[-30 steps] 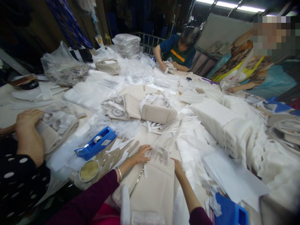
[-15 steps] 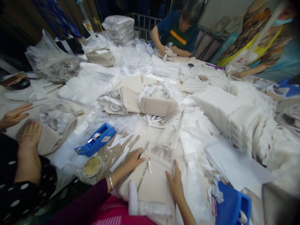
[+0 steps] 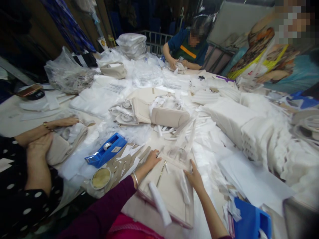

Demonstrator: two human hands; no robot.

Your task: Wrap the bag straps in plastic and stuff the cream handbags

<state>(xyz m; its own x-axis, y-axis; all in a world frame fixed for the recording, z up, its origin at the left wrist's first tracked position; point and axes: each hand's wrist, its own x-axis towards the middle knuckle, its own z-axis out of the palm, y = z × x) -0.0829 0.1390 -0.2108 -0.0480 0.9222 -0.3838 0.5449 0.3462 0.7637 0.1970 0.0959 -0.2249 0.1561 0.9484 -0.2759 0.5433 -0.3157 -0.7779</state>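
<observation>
A cream handbag with a gold zipper lies in front of me, its far end pointing away. My left hand grips its far left corner, fingers curled over the edge. On the opposite side, my right hand holds the right edge, thumb on top and lower fingers hidden. A white-wrapped strip lies slantwise across the bag's front. Another pale wrapped piece rests near its right side. Clear plastic sits at the bag's far end.
Left of the bag are a blue tape dispenser, a round tin and paper strips. Another dispenser stands at lower right. Beyond lie more cream bags and stacked white sheets. A co-worker's hands work at left; two people stand across.
The handbag has shifted away from me and its wrapped strip has swung to a slant. Both my hands moved with it. The co-worker at left has reached farther over their bag.
</observation>
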